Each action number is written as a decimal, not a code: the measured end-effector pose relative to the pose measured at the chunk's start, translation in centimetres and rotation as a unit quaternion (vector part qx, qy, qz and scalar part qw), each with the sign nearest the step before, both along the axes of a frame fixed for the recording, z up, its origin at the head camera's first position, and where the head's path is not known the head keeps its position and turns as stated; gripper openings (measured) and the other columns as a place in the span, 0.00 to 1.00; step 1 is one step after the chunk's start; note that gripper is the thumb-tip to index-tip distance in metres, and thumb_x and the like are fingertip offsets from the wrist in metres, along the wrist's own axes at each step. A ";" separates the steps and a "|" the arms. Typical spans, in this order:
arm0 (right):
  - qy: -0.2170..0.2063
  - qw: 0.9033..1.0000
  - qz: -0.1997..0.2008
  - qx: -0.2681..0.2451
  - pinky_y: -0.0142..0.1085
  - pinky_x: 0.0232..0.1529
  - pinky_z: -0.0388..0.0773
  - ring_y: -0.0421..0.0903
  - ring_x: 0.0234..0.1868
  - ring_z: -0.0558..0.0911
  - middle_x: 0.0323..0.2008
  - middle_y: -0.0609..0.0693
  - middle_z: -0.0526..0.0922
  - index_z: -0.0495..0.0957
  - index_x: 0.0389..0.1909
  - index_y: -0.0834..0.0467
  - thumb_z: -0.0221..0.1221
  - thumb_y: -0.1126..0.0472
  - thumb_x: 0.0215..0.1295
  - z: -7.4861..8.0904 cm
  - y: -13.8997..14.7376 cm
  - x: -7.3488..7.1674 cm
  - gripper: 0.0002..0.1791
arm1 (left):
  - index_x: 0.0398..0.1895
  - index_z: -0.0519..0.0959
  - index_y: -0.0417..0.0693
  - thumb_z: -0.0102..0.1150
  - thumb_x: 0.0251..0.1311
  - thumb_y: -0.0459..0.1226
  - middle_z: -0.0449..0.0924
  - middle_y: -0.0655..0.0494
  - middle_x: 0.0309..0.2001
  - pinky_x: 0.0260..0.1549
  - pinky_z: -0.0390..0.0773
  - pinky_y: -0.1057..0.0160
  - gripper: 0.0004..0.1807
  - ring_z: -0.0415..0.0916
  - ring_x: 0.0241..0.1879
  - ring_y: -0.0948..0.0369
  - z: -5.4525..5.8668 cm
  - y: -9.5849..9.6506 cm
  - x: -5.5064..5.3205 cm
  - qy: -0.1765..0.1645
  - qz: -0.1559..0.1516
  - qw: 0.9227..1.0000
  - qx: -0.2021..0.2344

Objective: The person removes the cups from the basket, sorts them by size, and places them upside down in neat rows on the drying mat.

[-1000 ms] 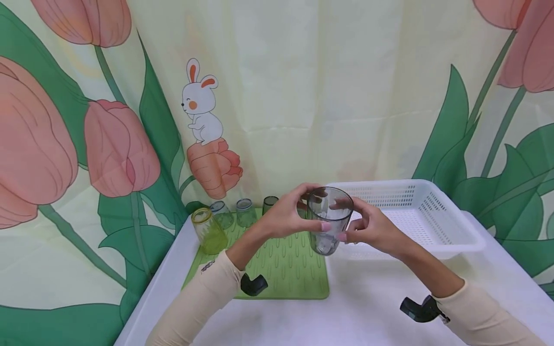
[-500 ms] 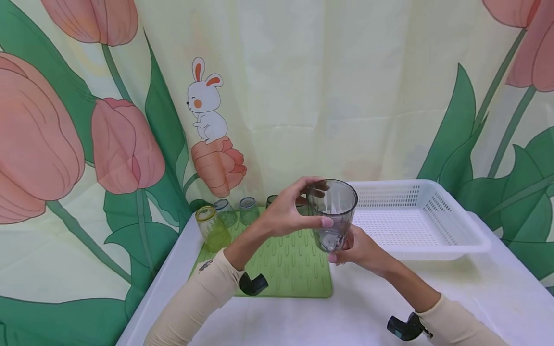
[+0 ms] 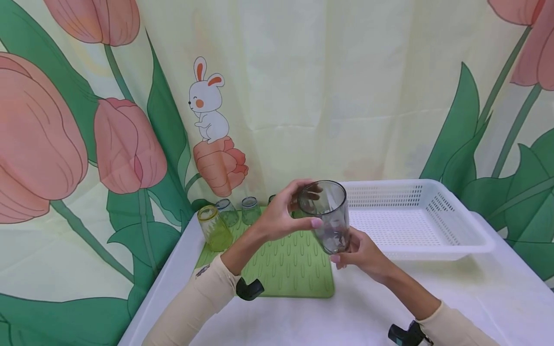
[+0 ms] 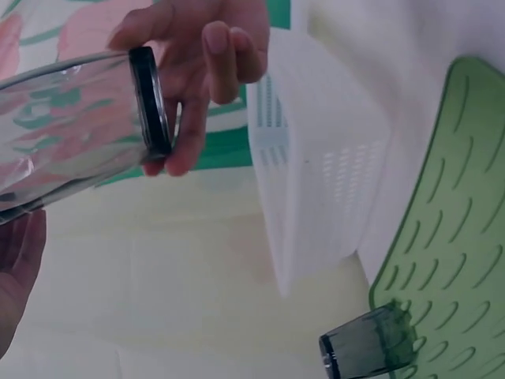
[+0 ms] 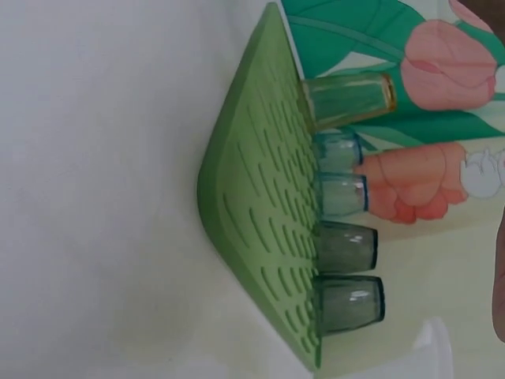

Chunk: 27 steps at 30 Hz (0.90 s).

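Both hands hold a grey-tinted drinking glass (image 3: 332,227) in the air, over the right side of a green ribbed mat (image 3: 298,274). My left hand (image 3: 281,214) grips it near the rim from the left, thumb across the near side. Around the base curl the fingers of my right hand (image 3: 365,254). The rim leans left and the base points down to the right. In the left wrist view the thick dark base of the drinking glass (image 4: 71,130) meets the right hand (image 4: 209,51). The right wrist view shows neither the held glass nor its grip.
On the mat's far part stand a yellow glass (image 5: 351,99), two bluish glasses (image 5: 339,148) and two grey ones, one grey glass (image 5: 347,246) beside the other. A white perforated basket (image 3: 415,251) is at the right on a white-covered table (image 3: 368,307). A printed curtain (image 3: 281,96) hangs behind.
My right hand has slid from the glass's side down to its base. The glass has tipped so its rim leans left. My left hand keeps hold near the rim.
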State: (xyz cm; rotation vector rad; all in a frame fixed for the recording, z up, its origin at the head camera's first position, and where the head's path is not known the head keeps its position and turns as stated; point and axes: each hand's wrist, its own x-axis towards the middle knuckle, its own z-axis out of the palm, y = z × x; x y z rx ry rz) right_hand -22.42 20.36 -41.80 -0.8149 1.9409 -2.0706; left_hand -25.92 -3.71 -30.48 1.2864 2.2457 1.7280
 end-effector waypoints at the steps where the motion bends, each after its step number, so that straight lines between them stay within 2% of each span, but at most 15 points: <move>1: 0.001 1.000 0.002 -0.002 0.38 0.32 0.83 0.41 0.29 0.83 0.38 0.47 0.82 0.67 0.62 0.62 0.64 0.71 0.61 0.0 0.2 0.0 0.28 | 0.70 0.63 0.42 0.68 0.46 0.69 0.72 0.46 0.65 0.59 0.78 0.59 0.56 0.74 0.63 0.55 -0.1 -0.1 0.0 -0.001 -0.004 1.000 0.001; 5: 0.009 1.000 0.010 -0.011 0.37 0.32 0.83 0.41 0.30 0.84 0.38 0.48 0.81 0.69 0.61 0.54 0.63 0.70 0.63 -0.1 0.9 0.3 0.27 | 0.72 0.61 0.42 0.68 0.47 0.68 0.71 0.44 0.65 0.58 0.79 0.61 0.57 0.74 0.63 0.54 -0.6 -0.6 -0.1 -0.003 -0.013 1.000 0.000; 11: 0.036 0.999 -0.001 -0.018 0.37 0.31 0.82 0.40 0.28 0.83 0.34 0.43 0.82 0.72 0.61 0.49 0.58 0.72 0.64 0.1 2.1 0.5 0.26 | 0.75 0.58 0.42 0.71 0.50 0.62 0.71 0.43 0.66 0.57 0.79 0.59 0.57 0.73 0.64 0.52 -1.3 -1.5 -0.2 -0.010 -0.024 1.000 0.000; 19: 0.054 0.998 -0.019 -0.021 0.36 0.31 0.82 0.40 0.29 0.83 0.39 0.42 0.82 0.71 0.62 0.50 0.52 0.76 0.66 0.6 3.4 0.7 0.27 | 0.77 0.56 0.52 0.73 0.50 0.58 0.68 0.49 0.67 0.59 0.78 0.60 0.54 0.72 0.64 0.56 -2.5 -2.6 -0.3 -0.034 -0.014 0.999 -0.038; 24: 0.063 0.997 -0.030 -0.028 0.36 0.30 0.81 0.41 0.28 0.82 0.40 0.42 0.83 0.70 0.63 0.52 0.52 0.76 0.66 1.1 3.9 0.5 0.27 | 0.77 0.55 0.55 0.74 0.50 0.56 0.66 0.53 0.67 0.57 0.79 0.60 0.54 0.72 0.64 0.57 -3.5 -3.0 -0.4 -0.029 0.000 0.997 -0.066; 27: 0.069 0.996 -0.034 -0.036 0.34 0.28 0.80 0.42 0.26 0.82 0.37 0.43 0.83 0.69 0.62 0.55 0.51 0.77 0.65 1.5 4.0 0.3 0.26 | 0.77 0.54 0.56 0.76 0.50 0.52 0.66 0.53 0.66 0.56 0.79 0.61 0.54 0.73 0.62 0.57 -4.1 -3.2 -0.5 -0.028 0.010 0.996 -0.081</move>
